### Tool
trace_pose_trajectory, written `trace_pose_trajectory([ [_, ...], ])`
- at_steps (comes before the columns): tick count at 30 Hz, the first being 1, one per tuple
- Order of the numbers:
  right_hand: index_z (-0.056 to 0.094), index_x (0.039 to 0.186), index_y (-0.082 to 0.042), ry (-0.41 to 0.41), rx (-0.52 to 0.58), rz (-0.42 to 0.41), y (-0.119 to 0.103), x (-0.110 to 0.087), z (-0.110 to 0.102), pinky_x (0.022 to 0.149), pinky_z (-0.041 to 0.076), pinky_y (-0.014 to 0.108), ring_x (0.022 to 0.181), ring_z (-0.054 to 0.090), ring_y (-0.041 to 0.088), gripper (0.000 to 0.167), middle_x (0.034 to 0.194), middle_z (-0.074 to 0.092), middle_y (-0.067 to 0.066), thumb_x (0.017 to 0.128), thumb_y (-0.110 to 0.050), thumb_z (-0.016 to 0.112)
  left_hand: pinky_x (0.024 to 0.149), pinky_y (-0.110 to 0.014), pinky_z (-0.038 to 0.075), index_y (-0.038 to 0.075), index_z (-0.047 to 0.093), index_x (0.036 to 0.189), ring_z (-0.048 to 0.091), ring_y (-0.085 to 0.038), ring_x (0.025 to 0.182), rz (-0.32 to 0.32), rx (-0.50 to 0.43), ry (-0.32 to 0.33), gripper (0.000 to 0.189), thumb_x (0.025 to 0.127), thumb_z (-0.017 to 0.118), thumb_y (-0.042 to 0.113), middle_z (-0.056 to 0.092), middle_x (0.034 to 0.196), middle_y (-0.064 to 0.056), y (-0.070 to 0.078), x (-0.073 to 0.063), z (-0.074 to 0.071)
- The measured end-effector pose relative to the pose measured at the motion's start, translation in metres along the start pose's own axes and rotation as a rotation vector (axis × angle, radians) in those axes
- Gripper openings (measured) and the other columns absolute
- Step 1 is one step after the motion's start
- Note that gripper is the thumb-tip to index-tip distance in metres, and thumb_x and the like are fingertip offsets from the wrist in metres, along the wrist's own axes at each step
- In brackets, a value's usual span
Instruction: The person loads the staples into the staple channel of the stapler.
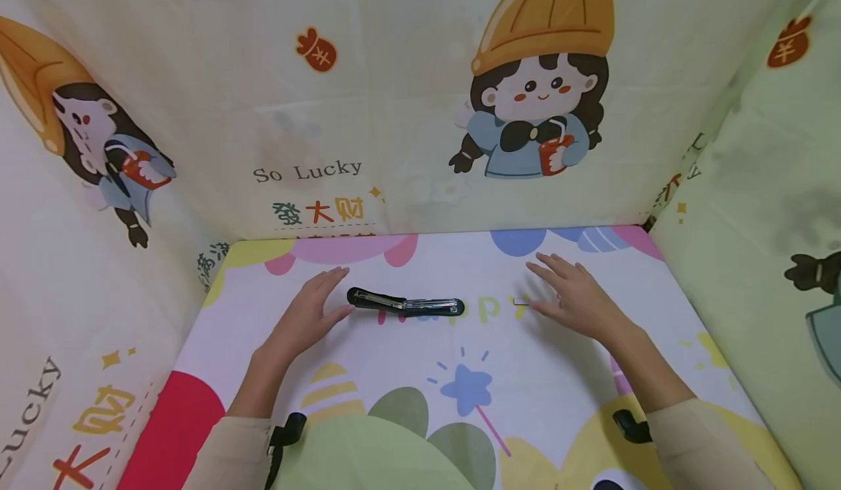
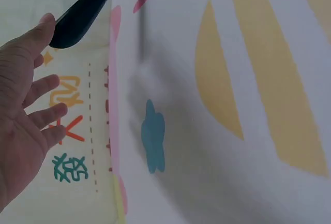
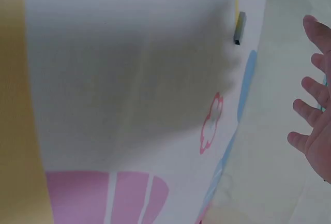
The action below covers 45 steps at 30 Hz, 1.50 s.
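A black stapler [image 1: 430, 307] lies unfolded on the printed tablecloth, its metal magazine facing up. Beside its left end is my left hand [image 1: 309, 313], fingers extended and holding nothing; in the left wrist view the stapler's dark rounded end [image 2: 77, 25] appears close to the thumb, and whether they touch I cannot tell. A small strip of staples [image 1: 520, 301] lies right of the stapler, seen as a short grey bar [image 3: 240, 27] in the right wrist view. Over the cloth near that strip hovers my right hand [image 1: 571, 296], fingers spread, with nothing held.
The table [image 1: 394, 358] wears a white cloth with colourful prints. Fabric walls with cartoon figures stand at the back [image 1: 407, 110], left [image 1: 79, 285] and right [image 1: 742, 256]. Black wrist mounts [image 1: 289, 429] sit at both sleeves.
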State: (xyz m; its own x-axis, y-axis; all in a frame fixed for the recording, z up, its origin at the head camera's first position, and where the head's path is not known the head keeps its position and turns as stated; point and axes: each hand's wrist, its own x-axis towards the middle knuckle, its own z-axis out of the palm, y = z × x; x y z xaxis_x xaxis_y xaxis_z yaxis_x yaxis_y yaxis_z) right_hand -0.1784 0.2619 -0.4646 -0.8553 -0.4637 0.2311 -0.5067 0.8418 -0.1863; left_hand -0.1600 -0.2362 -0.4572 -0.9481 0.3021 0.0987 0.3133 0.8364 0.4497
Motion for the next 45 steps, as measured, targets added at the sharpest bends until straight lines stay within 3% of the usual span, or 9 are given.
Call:
trace_pose_trajectory([
  [5, 0.049, 0.141, -0.014, 0.003, 0.083, -0.048, 0.002, 0.004, 0.009, 0.104, 0.038, 0.059, 0.132, 0.045, 0.039, 0.073, 0.147, 0.046, 0.016, 0.078, -0.035, 0.079, 0.112, -0.054, 0.034, 0.026, 0.038, 0.149, 0.038, -0.031, 0.14, -0.039, -0.136, 0.026, 0.071, 0.087, 0.073, 0.029, 0.044, 0.151, -0.005, -0.002, 0.003, 0.005],
  [14, 0.049, 0.142, -0.012, -0.087, 0.218, 0.027, 0.006, 0.01, 0.023, 0.107, 0.037, 0.057, 0.132, 0.043, 0.039, 0.071, 0.146, 0.046, 0.015, 0.08, -0.032, 0.078, 0.106, -0.046, 0.043, 0.027, 0.047, 0.142, 0.047, -0.025, 0.134, -0.077, -0.433, 0.039, 0.067, 0.082, 0.077, 0.027, 0.052, 0.144, 0.0, -0.005, 0.01, 0.014],
  [22, 0.053, 0.139, -0.013, -0.11, 0.227, 0.067, 0.004, 0.011, 0.033, 0.101, 0.042, 0.058, 0.128, 0.047, 0.036, 0.068, 0.138, 0.053, 0.014, 0.08, -0.034, 0.079, 0.101, -0.042, 0.047, 0.023, 0.052, 0.136, 0.051, -0.025, 0.13, -0.111, -0.615, 0.003, 0.061, 0.081, 0.078, 0.013, 0.055, 0.139, -0.008, -0.007, 0.014, 0.021],
  [28, 0.059, 0.131, -0.008, -0.045, 0.236, 0.051, 0.003, 0.013, 0.04, 0.093, 0.046, 0.057, 0.118, 0.053, 0.038, 0.059, 0.126, 0.06, 0.017, 0.08, -0.029, 0.079, 0.1, -0.036, 0.049, 0.012, 0.055, 0.133, 0.055, -0.031, 0.125, -0.092, -0.745, -0.009, 0.055, 0.082, 0.076, 0.009, 0.058, 0.134, -0.016, -0.009, 0.017, 0.026],
  [31, 0.062, 0.127, -0.005, -0.009, 0.248, 0.014, 0.004, 0.013, 0.045, 0.094, 0.046, 0.054, 0.111, 0.056, 0.038, 0.055, 0.119, 0.063, 0.018, 0.078, -0.023, 0.08, 0.096, -0.027, 0.051, 0.005, 0.055, 0.133, 0.056, -0.033, 0.124, -0.086, -0.798, -0.027, 0.053, 0.083, 0.074, 0.007, 0.058, 0.133, -0.018, -0.01, 0.019, 0.029],
  [35, 0.064, 0.123, -0.005, 0.006, 0.25, 0.002, 0.004, 0.014, 0.049, 0.089, 0.049, 0.05, 0.103, 0.059, 0.033, 0.052, 0.112, 0.064, 0.015, 0.076, -0.021, 0.082, 0.088, -0.017, 0.052, 0.005, 0.057, 0.13, 0.059, -0.029, 0.12, -0.106, -0.827, -0.027, 0.049, 0.084, 0.074, 0.005, 0.059, 0.131, -0.018, -0.011, 0.02, 0.031],
  [45, 0.068, 0.114, -0.006, -0.021, 0.305, 0.061, 0.004, 0.016, 0.059, 0.081, 0.051, 0.04, 0.092, 0.06, 0.022, 0.041, 0.103, 0.063, 0.008, 0.077, -0.02, 0.081, 0.084, -0.02, 0.055, 0.005, 0.06, 0.127, 0.063, -0.012, 0.114, -0.148, -0.896, -0.013, 0.046, 0.083, 0.073, 0.004, 0.061, 0.128, -0.017, -0.014, 0.019, 0.035],
])
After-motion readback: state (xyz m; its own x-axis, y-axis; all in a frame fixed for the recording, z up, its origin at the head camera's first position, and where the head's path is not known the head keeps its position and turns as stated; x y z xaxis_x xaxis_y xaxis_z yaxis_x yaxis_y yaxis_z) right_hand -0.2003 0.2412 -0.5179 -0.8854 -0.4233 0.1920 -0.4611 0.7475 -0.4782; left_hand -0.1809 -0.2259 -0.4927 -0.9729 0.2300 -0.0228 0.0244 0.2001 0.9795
